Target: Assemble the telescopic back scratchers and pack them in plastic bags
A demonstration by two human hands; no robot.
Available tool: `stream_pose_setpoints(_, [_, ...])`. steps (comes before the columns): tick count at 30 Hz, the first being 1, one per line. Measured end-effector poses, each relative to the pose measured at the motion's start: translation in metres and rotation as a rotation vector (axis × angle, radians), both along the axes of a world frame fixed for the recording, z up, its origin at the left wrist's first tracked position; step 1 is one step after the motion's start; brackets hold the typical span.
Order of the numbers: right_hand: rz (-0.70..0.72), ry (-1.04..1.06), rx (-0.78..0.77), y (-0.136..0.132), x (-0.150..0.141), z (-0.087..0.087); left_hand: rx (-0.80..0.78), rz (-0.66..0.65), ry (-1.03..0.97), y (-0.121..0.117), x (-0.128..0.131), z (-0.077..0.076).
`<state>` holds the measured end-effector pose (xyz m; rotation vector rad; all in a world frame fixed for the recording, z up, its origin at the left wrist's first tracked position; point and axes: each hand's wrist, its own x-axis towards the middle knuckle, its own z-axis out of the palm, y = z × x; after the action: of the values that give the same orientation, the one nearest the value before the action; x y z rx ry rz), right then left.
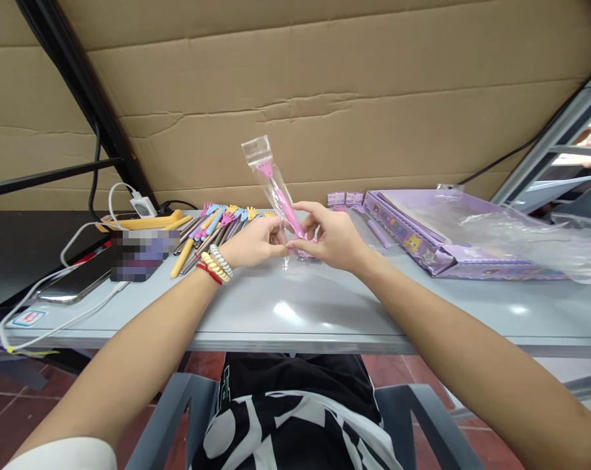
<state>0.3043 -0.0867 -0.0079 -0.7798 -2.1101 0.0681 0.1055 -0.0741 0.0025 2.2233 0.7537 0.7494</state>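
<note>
Both hands meet above the middle of the grey table (295, 313). Between them stands a narrow clear plastic bag (268, 173) with a pink hand-shaped stick (286, 209) inside, tilted up and to the left. My left hand (253, 243), with coiled bands on its wrist, pinches the bag's lower end. My right hand (330, 236) is closed on the same lower end from the right, thumb and fingers around the pink handle.
A pile of several coloured hand-shaped sticks (209, 232) lies left of the hands. Further left are a phone (74, 281), white cables and a charger (142, 206). A purple box (437, 235) and loose clear bags (530, 238) sit at the right. Cardboard walls the back.
</note>
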Motion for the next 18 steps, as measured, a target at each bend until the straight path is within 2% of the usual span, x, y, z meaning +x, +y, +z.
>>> stream_pose_setpoints(4, [0.089, -0.058, 0.057, -0.0014, 0.0003, 0.0019, 0.011, -0.010, 0.023, 0.0010, -0.0008, -0.0009])
stream_pose_setpoints(9, [0.166, -0.103, 0.046, -0.0028, 0.0018, 0.0039, 0.002, 0.009, 0.069, 0.0020, -0.0013, -0.0019])
stream_pose_setpoints(18, [0.146, -0.178, -0.020, -0.0037, 0.0039, 0.0062, -0.031, 0.036, 0.129, 0.0004, -0.0015, -0.0007])
